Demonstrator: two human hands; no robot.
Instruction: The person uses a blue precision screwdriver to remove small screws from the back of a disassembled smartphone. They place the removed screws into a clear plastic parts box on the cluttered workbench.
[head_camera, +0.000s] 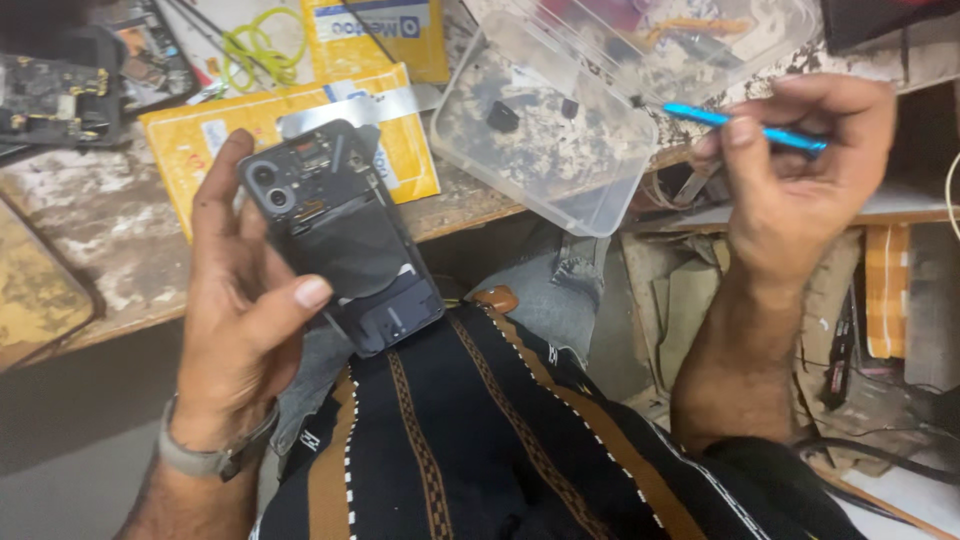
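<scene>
A person is sitting at a cluttered, worn tabletop (110, 215), seen from a camera on their head looking down at both hands.

The left hand (235, 330) is holding an opened dark phone (340, 235) upright over the lap, just off the tabletop's front edge. Its back cover is off, so the two round camera lenses at the top, a dark shield plate and the inner frame are showing. The left fingers are closed around it, with the thumb pressing on the lower middle of the exposed inside and the other fingers gripping from behind and along the far edge.

The right hand (800, 190) is gripping a thin blue-handled screwdriver (745, 125) between thumb and fingers, like a pen. Its dark tip is reaching into a clear plastic container (545, 140), which is overhanging the tabletop's edge and holding a few small dark parts.

A yellow padded envelope (200, 140) is lying behind the phone. A circuit board (55, 100) is sitting at the far left.

To do this well, the tip probably needs to be touching one small part at a time, moving slowly, while the left hand is keeping the phone level so nothing loose is sliding out. The container looks easy to tip.
</scene>
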